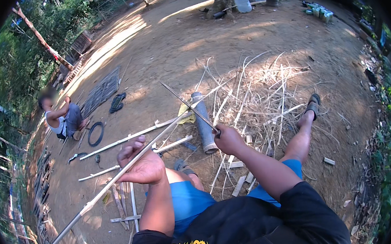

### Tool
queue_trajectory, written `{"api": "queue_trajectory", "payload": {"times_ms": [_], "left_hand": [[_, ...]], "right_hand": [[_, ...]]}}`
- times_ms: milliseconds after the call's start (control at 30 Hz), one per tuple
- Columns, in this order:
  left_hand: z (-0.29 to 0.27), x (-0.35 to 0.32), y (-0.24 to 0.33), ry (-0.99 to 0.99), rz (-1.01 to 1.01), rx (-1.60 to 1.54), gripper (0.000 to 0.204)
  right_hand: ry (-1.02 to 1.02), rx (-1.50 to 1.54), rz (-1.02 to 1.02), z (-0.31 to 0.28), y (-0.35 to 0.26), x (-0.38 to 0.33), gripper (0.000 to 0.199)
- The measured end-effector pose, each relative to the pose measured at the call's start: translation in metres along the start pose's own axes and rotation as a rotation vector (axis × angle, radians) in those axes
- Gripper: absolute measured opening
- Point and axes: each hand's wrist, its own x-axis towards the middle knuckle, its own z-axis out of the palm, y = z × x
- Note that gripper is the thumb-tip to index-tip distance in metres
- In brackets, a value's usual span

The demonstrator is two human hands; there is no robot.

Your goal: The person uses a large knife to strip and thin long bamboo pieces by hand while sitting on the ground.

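A long pale bamboo strip (95, 198) slants from the lower left up across my left hand (143, 166). That hand is palm up, fingers loosely curled, with the strip lying across it. My right hand (229, 140) is closed around the handle of a long, thin-bladed knife (173, 92). Its blade points up and left and crosses the strip near the strip's far part; whether the edge bites into it I cannot tell. Beneath the crossing are a grey bamboo section (204, 130) on the ground and a yellow piece (187, 118) of unclear material.
Curly bamboo shavings (263, 97) cover the ground ahead to the right. Split bamboo pieces (118, 141) lie to the left, near a black coil (95, 134) and sandals (117, 102). A person (62, 117) squats at far left beside a slatted panel (102, 90). My legs are spread.
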Motion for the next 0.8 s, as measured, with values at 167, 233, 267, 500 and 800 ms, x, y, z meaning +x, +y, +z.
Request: {"api": "queue_trajectory", "payload": {"times_ms": [167, 233, 267, 500, 800], "left_hand": [[0.015, 0.02, 0.019, -0.174, 0.098, -0.138, 0.063], [0.026, 0.028, 0.039, -0.156, 0.131, -0.145, 0.057], [0.03, 0.032, 0.048, -0.17, 0.129, -0.118, 0.053], [0.025, 0.031, 0.066, -0.292, 0.005, -0.135, 0.05], [0.019, 0.039, 0.068, -0.283, -0.028, -0.179, 0.05]], "right_hand": [[-0.046, 0.054, -0.016, -0.015, -0.022, -0.029, 0.024], [-0.079, 0.086, -0.066, -0.026, -0.046, -0.058, 0.021], [-0.131, 0.074, -0.066, -0.028, -0.06, -0.069, 0.021], [-0.185, 0.05, -0.433, -0.021, -0.075, -0.078, 0.022], [-0.179, -0.045, -0.314, -0.024, -0.077, -0.069, 0.019]]}}
